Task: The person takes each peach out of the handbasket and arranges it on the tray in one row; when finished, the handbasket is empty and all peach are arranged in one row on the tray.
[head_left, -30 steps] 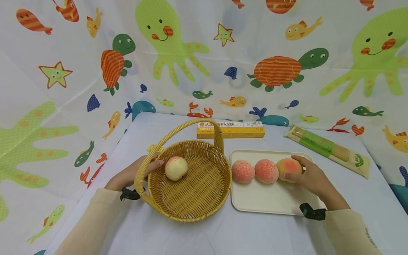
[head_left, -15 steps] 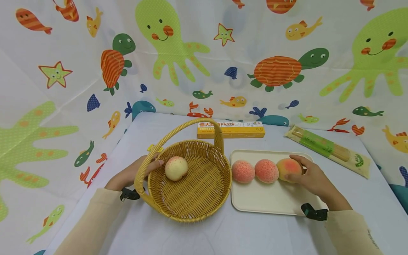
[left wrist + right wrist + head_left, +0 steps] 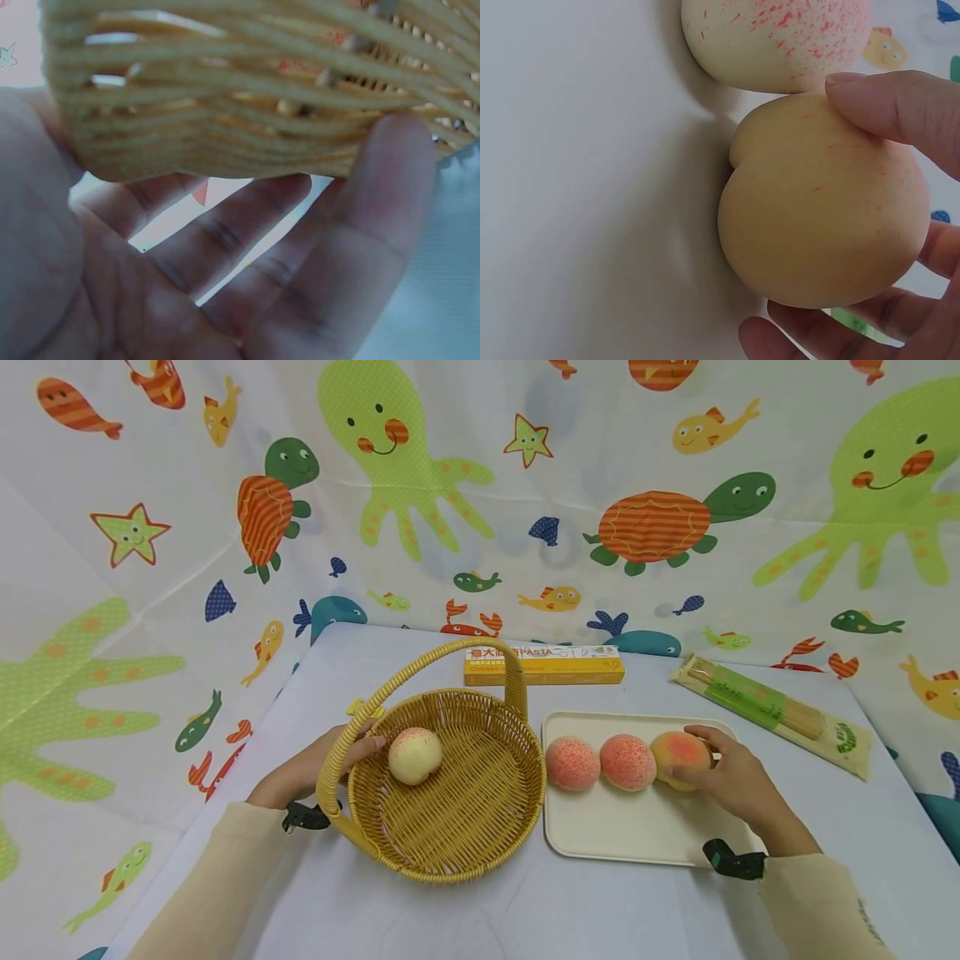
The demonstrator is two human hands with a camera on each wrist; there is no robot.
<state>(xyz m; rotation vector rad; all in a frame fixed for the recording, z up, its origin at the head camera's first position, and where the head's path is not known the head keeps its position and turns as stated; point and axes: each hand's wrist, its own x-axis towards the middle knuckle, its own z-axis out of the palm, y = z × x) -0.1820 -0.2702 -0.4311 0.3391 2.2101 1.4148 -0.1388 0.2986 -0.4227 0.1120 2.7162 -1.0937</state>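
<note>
In the head view my left hand is at the left rim of a wicker basket, under its tall handle. Up close in the left wrist view, the thumb lies against the woven wall and the fingers go behind it. One pale peach sits inside the basket. My right hand holds a yellow-orange peach at the right end of a row on a cream tray. Its thumb is on one side, fingers round the other. Two pink peaches stand left of it.
Behind the basket lies a yellow pasta box. A long packet of noodles with a green label lies at the back right. A small yellow item shows behind the basket handle. A cartoon-print curtain hangs at the back.
Hardly anything differs: the right hand and wrist have shifted very slightly while staying on the peach. The left hand, basket and fruit keep their places.
</note>
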